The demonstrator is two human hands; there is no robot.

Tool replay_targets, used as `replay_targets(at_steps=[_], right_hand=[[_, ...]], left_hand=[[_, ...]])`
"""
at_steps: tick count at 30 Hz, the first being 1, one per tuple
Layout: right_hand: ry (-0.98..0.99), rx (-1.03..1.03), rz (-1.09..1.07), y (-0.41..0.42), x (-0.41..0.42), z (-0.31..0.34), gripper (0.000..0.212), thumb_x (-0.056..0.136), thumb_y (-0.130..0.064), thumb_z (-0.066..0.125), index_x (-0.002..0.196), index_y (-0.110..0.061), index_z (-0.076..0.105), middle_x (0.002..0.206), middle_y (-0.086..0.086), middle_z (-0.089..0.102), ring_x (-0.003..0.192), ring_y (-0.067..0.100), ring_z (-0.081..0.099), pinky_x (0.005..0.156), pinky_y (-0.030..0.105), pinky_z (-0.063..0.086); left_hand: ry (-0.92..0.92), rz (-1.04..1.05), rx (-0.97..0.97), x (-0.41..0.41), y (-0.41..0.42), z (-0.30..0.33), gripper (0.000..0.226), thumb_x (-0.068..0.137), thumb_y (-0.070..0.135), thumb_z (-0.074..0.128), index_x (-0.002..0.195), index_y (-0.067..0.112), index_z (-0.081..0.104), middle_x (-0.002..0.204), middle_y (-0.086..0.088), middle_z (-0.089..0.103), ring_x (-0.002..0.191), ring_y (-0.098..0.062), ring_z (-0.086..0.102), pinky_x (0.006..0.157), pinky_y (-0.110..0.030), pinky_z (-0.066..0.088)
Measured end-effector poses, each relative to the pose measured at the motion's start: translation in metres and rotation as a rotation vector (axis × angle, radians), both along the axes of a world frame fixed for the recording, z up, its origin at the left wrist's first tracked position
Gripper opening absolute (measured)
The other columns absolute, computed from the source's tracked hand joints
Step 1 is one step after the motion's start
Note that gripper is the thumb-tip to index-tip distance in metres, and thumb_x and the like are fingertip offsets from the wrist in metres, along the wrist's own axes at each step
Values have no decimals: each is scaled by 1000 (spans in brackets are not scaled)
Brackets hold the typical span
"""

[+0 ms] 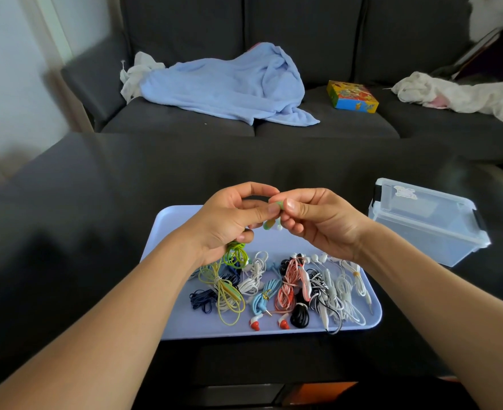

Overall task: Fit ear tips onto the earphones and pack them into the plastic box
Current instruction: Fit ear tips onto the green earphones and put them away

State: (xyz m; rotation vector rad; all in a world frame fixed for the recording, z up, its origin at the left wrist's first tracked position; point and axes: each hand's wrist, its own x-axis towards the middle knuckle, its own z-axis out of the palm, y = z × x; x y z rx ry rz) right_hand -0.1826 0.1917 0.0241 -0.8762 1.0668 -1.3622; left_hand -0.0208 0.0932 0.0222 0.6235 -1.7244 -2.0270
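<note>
Above the lilac tray point(179, 324), my left hand point(232, 220) and my right hand point(315, 217) meet fingertip to fingertip on a green earphone bud point(276, 206). Both hands pinch it between thumb and fingers. The green earphone's coiled cable point(236, 255) hangs from my left palm. A second bud with a white tip point(272, 224) dangles just below the fingers. Several bundled earphones point(285, 288) in yellow, navy, white, blue, pink and black lie on the tray. The clear plastic box point(428, 223) stands with its lid on, to the right of the tray.
The tray sits on a dark table point(96, 232). Behind it is a grey sofa point(303, 31) carrying a blue towel point(223, 87), a colourful small box point(352, 96) and white cloths point(457, 93).
</note>
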Motion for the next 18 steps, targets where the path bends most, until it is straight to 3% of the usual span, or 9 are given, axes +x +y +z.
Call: replay_targets(at_steps=[7, 10, 18], right_hand=[[-4, 0, 44, 2, -7, -1, 24, 67, -18, 76, 88, -5, 80, 72, 8, 67, 61, 8, 60, 56, 14, 52], [-3, -4, 17, 2, -10, -2, 19, 75, -13, 72, 89, -4, 80, 72, 7, 67, 61, 9, 61, 57, 14, 53], [62, 8, -71, 18, -31, -6, 35, 93, -11, 59, 125, -1, 66, 96, 12, 71, 79, 15, 68, 71, 21, 59]], left_hand=[[-1, -24, 6, -5, 2, 0, 37, 75, 16, 73, 110, 14, 66, 74, 2, 67, 56, -7, 37, 41, -15, 25], [-7, -7, 6, -7, 1, -1, 36, 78, 15, 73, 113, 12, 65, 74, 3, 66, 55, -6, 38, 41, -15, 26], [-86, 86, -60, -32, 10, -9, 22, 96, 10, 62, 117, 9, 69, 86, -2, 60, 58, -5, 44, 43, -16, 31]])
